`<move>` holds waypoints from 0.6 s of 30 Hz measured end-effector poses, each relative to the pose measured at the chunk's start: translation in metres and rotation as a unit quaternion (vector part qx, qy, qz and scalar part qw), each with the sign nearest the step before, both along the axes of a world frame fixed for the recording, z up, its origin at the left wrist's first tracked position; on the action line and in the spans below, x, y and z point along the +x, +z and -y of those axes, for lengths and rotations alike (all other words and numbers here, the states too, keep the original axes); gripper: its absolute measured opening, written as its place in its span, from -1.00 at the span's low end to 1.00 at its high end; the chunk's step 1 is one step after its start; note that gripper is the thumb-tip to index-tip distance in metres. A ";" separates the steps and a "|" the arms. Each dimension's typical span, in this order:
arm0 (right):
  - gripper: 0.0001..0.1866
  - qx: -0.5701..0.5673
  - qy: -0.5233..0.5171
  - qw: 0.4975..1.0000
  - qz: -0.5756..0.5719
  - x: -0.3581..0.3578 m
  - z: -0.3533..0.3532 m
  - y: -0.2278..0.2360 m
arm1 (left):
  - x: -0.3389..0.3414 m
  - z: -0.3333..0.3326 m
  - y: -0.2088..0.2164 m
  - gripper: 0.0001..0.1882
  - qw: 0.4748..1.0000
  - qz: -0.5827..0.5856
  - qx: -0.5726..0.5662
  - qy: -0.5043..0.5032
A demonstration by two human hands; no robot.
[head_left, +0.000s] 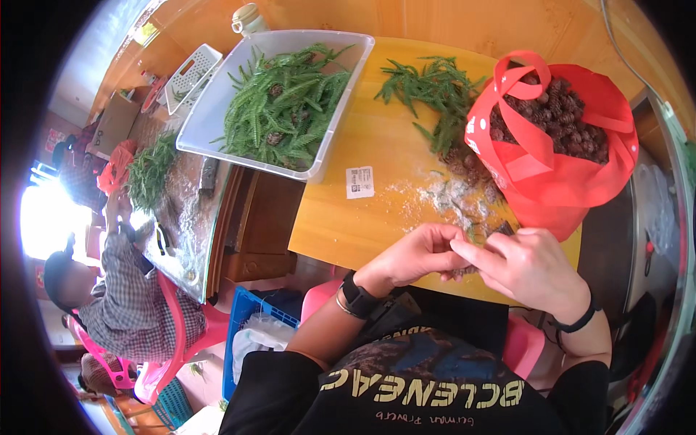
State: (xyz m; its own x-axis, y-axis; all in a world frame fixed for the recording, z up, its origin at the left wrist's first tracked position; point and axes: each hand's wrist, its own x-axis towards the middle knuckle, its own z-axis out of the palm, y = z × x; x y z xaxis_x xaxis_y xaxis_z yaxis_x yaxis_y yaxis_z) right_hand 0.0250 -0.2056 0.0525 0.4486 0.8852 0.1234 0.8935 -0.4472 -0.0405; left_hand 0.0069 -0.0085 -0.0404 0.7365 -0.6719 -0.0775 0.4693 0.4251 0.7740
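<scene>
Black shirt [442, 402] cloth with pale lettering filled the lower edge, and the person's bare forearms reached from it over a yellow worktop [326, 225]. Left hand [417, 254], a dark watch [357, 296] at its wrist, met right hand [536, 264], which had a black band [580, 317] at the wrist, above the worktop's near edge. Fingers [471, 255] of both hands were drawn together, pinching a small brown piece [461, 272] between them; it was mostly hidden, so its kind could not be told.

Just beyond the hands, white flakes [451, 199] lay scattered. At the right stood a red bag [580, 192] full of brown cones [562, 119], with more cones loose against its left side and green sprigs [435, 81] behind those. A white label [359, 182] lay flat left of the flakes. Farther left stood a clear tub [206, 138] heaped with sprigs, a few cones among them.

At a glossy second worktop [190, 250] on the left sat a co-worker [141, 312] in a checked shirt, near pliers [160, 237]. A blue crate [232, 348] stood below.
</scene>
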 end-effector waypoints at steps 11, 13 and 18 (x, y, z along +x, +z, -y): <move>-0.65 0.019 -0.013 0.997 0.070 0.005 -0.002 0.007 | -0.003 -0.001 0.012 -0.90 0.997 0.015 0.042 0.068; -0.66 0.011 -0.011 0.997 0.071 0.006 0.001 0.008 | -0.005 0.002 0.016 -0.89 0.993 0.024 0.083 0.081; -0.63 0.049 -0.022 0.995 0.084 0.010 0.002 0.008 | -0.009 0.004 0.017 -0.88 0.984 0.039 0.101 0.142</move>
